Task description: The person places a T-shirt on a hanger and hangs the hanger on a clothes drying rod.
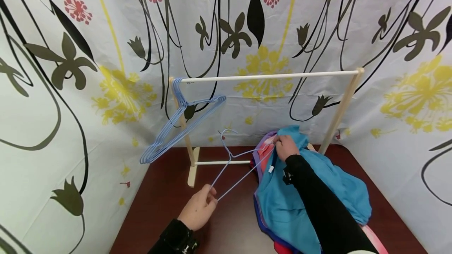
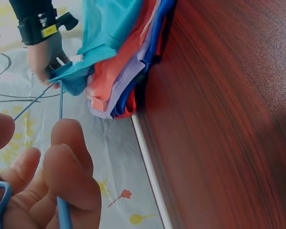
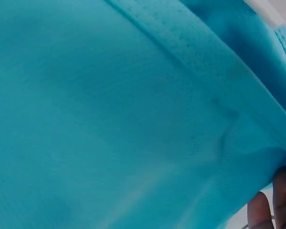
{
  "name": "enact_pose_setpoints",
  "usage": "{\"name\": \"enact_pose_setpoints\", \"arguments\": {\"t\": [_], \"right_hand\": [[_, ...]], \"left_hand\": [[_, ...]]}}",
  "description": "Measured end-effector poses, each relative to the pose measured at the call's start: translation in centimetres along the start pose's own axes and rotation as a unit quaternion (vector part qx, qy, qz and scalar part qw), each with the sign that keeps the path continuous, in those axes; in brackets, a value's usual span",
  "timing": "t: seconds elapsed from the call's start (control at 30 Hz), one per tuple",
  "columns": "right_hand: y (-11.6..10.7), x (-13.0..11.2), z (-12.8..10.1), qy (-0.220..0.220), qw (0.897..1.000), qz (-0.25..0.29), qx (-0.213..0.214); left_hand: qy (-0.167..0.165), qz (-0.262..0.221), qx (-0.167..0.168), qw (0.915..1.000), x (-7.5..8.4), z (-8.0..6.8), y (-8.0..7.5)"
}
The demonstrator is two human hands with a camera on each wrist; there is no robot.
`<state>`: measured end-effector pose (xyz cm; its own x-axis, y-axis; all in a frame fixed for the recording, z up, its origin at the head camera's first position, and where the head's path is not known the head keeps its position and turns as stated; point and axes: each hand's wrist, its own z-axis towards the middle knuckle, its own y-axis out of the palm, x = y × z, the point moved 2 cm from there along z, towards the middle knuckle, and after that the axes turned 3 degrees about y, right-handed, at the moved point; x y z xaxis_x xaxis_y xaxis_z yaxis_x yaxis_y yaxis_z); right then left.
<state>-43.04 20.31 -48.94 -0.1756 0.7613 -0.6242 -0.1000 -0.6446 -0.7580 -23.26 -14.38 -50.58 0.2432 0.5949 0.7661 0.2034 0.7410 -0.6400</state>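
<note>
My left hand grips one end of a light blue wire hanger; its fingers curl round the wire in the left wrist view. The hanger's far end reaches the neck opening of a turquoise shirt lying on top of a garment pile. There my right hand pinches the shirt's edge at the hanger's tip. A small white tag shows near the neckline. Turquoise fabric fills most of the right wrist view, with only the right fingertips visible at the lower right.
A wooden rack stands at the back of the dark red-brown table. Several blue hangers hang at its left end. Red, lilac and dark blue garments lie under the shirt. A flower-patterned curtain surrounds the table.
</note>
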Motion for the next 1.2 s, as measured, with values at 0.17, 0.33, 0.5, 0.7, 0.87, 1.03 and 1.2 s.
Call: {"name": "enact_pose_setpoints", "arguments": {"t": [0.17, 0.33, 0.5, 0.7, 0.87, 1.03, 1.2], "right_hand": [[-1.5, -0.8, 0.0, -0.001, 1.0, 0.008, 0.013], [-2.4, -0.9, 0.0, 0.011, 1.0, -0.011, 0.014], [-3.0, -0.8, -0.4, 0.041, 0.999, -0.011, 0.011], [-3.1, -1.1, -0.8, 0.055, 0.998, -0.005, -0.014], [-2.6, -1.2, -1.0, 0.041, 0.998, 0.001, -0.044], [-2.6, -1.9, -1.3, 0.03, 0.997, 0.016, -0.067], [-2.9, -2.5, -1.6, 0.023, 0.997, 0.017, -0.077]], "left_hand": [[0.009, -0.012, 0.0, 0.9999, 0.3, -0.3, -0.2], [0.016, -0.012, 0.001, 0.9998, 0.6, -0.6, -0.2], [0.018, -0.012, -0.009, 0.9997, 0.8, -0.8, -0.1], [0.02, -0.001, -0.009, 0.9998, 1.3, -0.4, 0.5], [0.016, 0.005, -0.005, 0.9999, 1.8, 0.2, 1.2], [0.016, 0.008, 0.001, 0.9998, 2.4, 1.0, 1.8], [0.019, 0.014, 0.003, 0.9997, 2.9, 2.1, 2.3]]}}
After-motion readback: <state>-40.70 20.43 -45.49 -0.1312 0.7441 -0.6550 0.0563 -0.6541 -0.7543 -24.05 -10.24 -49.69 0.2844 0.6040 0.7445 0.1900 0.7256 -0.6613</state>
